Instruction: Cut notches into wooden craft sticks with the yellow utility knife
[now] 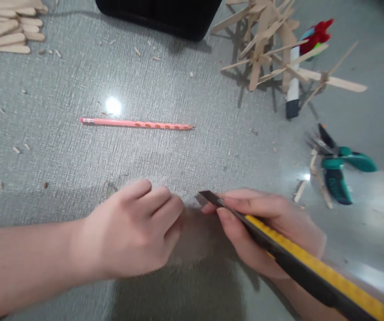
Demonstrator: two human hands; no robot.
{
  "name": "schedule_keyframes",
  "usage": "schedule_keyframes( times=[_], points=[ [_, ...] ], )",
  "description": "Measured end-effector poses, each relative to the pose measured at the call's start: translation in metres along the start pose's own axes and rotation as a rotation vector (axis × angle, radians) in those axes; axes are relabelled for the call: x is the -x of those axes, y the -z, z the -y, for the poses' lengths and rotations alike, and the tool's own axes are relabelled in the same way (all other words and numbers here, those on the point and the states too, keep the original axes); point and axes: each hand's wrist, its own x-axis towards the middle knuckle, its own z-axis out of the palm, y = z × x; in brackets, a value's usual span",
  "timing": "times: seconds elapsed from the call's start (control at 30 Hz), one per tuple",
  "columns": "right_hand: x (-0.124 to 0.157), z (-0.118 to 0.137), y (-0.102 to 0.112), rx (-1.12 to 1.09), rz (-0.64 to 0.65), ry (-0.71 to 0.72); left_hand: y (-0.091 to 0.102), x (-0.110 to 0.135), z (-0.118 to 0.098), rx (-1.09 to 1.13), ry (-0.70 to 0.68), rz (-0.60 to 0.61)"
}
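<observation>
My right hand (268, 223) grips a yellow and black utility knife (299, 263), thumb and fingers pinched near its front end. The short dark blade points left, toward my other hand. Just left of the blade tip, my left hand (138, 227) is closed with its knuckles up, resting at the table surface. Whatever its fingers may hold is hidden underneath. A pink pencil (121, 122) with a row of oval marks lies flat beyond my left hand, its point to the right.
Green-handled pliers (337, 162) lie at the right by some wood scraps (320, 183). Structures of craft sticks (262, 44) and a white marker (292, 89) are at the back right. A black container (158, 18) and a pile of craft sticks (5, 29) stand further back. Wood chips dot the table (61, 93).
</observation>
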Motion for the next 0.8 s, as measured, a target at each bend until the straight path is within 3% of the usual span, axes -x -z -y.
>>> schedule_keyframes(
  times=[0.07,0.2,0.37,0.53,0.63,0.8],
  points=[
    [0.0,-0.002,0.0,-0.03,-0.017,-0.017,0.007,-0.003,0.009,-0.042,-0.05,0.03],
    [-0.008,0.001,-0.001,-0.001,0.001,0.027,0.016,-0.001,0.011,0.024,0.087,-0.032],
    [-0.013,0.001,0.0,-0.075,0.102,0.1,0.007,0.012,0.003,0.071,0.082,0.082],
    [-0.009,-0.001,0.003,-0.087,0.099,0.09,-0.001,0.005,0.018,0.22,0.092,0.086],
    [-0.013,-0.002,0.006,-0.09,0.118,0.133,-0.003,-0.005,0.025,0.177,0.11,0.105],
    [-0.026,-0.005,0.007,-0.086,0.263,0.225,-0.005,-0.011,0.023,0.091,0.133,0.144]
  ],
)
